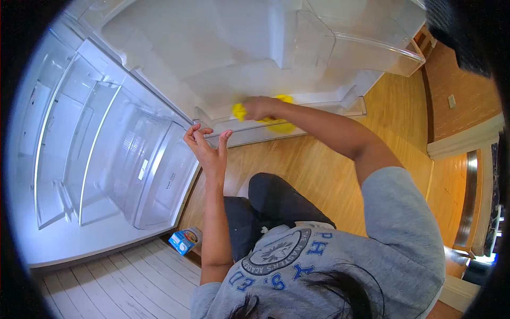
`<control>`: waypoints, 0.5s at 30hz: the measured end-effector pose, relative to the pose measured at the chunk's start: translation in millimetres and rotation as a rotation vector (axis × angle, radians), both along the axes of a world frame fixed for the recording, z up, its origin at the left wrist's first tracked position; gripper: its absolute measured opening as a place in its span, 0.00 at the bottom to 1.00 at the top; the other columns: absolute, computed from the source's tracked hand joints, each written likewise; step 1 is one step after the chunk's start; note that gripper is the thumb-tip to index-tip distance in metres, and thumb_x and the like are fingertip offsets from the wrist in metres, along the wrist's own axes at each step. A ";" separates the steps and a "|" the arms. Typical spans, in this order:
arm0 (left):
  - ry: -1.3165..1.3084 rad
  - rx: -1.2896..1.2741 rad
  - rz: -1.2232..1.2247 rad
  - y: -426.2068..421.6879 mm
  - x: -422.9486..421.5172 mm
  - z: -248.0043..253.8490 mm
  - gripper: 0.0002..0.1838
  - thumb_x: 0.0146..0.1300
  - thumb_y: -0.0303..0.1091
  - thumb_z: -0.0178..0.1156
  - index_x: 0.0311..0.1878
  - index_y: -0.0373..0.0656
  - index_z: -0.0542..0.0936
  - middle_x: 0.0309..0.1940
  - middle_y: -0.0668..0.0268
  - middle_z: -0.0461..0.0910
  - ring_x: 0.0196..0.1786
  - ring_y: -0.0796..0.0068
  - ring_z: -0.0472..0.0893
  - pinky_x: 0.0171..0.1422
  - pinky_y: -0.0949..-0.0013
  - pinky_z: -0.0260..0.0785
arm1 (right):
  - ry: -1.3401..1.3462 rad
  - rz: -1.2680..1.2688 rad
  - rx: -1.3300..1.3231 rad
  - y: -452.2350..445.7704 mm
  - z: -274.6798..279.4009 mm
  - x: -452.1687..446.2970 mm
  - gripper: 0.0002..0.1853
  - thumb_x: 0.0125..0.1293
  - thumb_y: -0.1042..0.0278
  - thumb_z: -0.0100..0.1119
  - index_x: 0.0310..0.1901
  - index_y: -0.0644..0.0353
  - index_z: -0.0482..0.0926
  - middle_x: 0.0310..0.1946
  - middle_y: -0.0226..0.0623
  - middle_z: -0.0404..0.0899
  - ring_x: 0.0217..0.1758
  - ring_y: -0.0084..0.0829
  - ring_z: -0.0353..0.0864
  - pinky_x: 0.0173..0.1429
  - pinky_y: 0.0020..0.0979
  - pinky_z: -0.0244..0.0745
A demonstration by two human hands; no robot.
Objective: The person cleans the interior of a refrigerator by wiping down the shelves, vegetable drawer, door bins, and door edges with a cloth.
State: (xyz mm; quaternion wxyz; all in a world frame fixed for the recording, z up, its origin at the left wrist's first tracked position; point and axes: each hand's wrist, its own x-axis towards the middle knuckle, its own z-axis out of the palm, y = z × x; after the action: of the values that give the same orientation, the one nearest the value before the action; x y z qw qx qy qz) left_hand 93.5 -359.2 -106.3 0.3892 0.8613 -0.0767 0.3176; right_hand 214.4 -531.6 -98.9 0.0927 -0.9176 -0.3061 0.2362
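My right hand [258, 108] is closed around a bright yellow cloth [281, 126] in the bottom bin [319, 118] of the fridge door. Part of the cloth sticks out past my fingers, and more of it shows behind my wrist, partly through the clear front of the bin. My left hand [208, 150] is raised at the near left end of this bin, with its fingers bent and apart and nothing in them. Whether its fingertips touch the bin's edge I cannot tell. The white inner door panel [223, 48] rises behind both hands.
To the left stands the open fridge, with glass shelves [87, 154] and a clear drawer [159, 181]. A blue and white box [184, 241] lies by its base. Higher on the door is another clear bin [372, 50]. My bent knees [281, 196] are over the wooden floor [398, 122].
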 end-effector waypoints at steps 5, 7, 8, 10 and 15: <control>-0.020 -0.041 -0.003 1.6 3.0 -1.5 0.25 0.49 0.39 0.71 0.40 0.34 0.68 0.46 0.49 0.63 0.55 0.53 0.62 0.58 0.57 0.56 | 0.076 0.172 0.079 83.4 -19.7 16.1 0.21 0.59 0.52 0.54 0.40 0.64 0.78 0.35 0.50 0.80 0.39 0.45 0.79 0.44 0.43 0.71; -0.007 -0.031 -0.012 3.0 1.0 -3.9 0.25 0.49 0.39 0.71 0.40 0.34 0.67 0.46 0.49 0.63 0.55 0.53 0.62 0.58 0.56 0.56 | 0.321 0.098 0.114 75.1 -8.2 13.4 0.20 0.60 0.52 0.53 0.42 0.63 0.78 0.35 0.45 0.80 0.38 0.41 0.79 0.42 0.40 0.72; -0.019 -0.014 -0.011 3.6 1.7 -4.9 0.26 0.49 0.39 0.71 0.40 0.34 0.67 0.46 0.49 0.63 0.54 0.52 0.63 0.58 0.56 0.57 | 0.555 0.020 0.143 68.1 -8.4 13.8 0.20 0.61 0.52 0.52 0.45 0.61 0.77 0.35 0.40 0.80 0.36 0.36 0.79 0.39 0.36 0.72; -0.043 -0.002 -0.008 2.4 3.6 -5.5 0.26 0.49 0.39 0.71 0.41 0.34 0.67 0.46 0.49 0.63 0.54 0.52 0.63 0.58 0.57 0.57 | 0.565 -0.029 0.341 59.5 -10.9 7.7 0.20 0.62 0.53 0.52 0.46 0.61 0.76 0.36 0.37 0.79 0.36 0.31 0.78 0.38 0.32 0.72; -0.019 -0.100 0.005 5.6 1.7 -3.6 0.27 0.46 0.41 0.72 0.40 0.35 0.68 0.47 0.48 0.63 0.54 0.51 0.65 0.56 0.57 0.60 | 0.725 -0.543 1.176 6.6 43.1 -38.8 0.19 0.62 0.55 0.55 0.44 0.66 0.76 0.36 0.34 0.79 0.38 0.24 0.77 0.38 0.25 0.72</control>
State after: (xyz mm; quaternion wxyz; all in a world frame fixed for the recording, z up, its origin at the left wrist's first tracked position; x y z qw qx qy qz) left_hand 95.2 -353.6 -109.9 0.4299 0.8381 -0.0621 0.3300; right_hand 175.6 -525.0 -55.8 0.7191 -0.6243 -0.0945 0.2903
